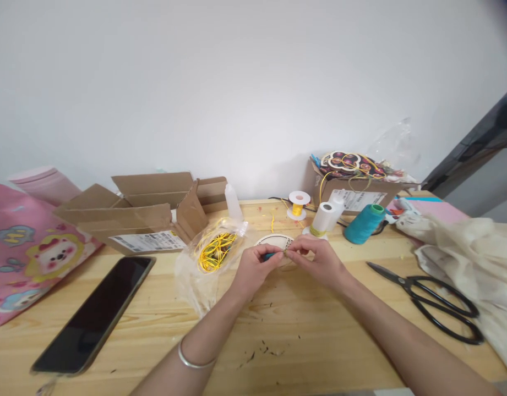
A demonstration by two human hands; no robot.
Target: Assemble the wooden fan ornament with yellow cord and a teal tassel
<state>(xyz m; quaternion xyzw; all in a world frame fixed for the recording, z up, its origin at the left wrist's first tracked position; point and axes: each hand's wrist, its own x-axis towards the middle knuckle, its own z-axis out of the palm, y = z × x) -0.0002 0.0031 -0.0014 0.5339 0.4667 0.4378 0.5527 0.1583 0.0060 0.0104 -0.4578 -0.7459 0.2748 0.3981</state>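
Observation:
My left hand (253, 268) and my right hand (319, 261) meet fingertip to fingertip over the middle of the table, both closed in a pinch. A small teal piece (268, 256) shows between the fingers of the left one. At the right fingertips is something tiny, perhaps the end of a thin cord, too small to make out. Just behind the fingers lies a round, pale wooden cut-out (273, 240) with dark edges, partly covered by both hands. A clear plastic bag (201, 286) with yellow cord (214, 254) lies left of my left hand.
Behind stand a yellow cord spool (298, 206), a white spool (322, 217), a teal thread cone (364, 224) and a white bottle (233, 203). Black scissors (426, 297) and cream cloth (463, 258) lie right. A phone (96, 313), open carton (137, 217) and filled box (352, 192) flank the area.

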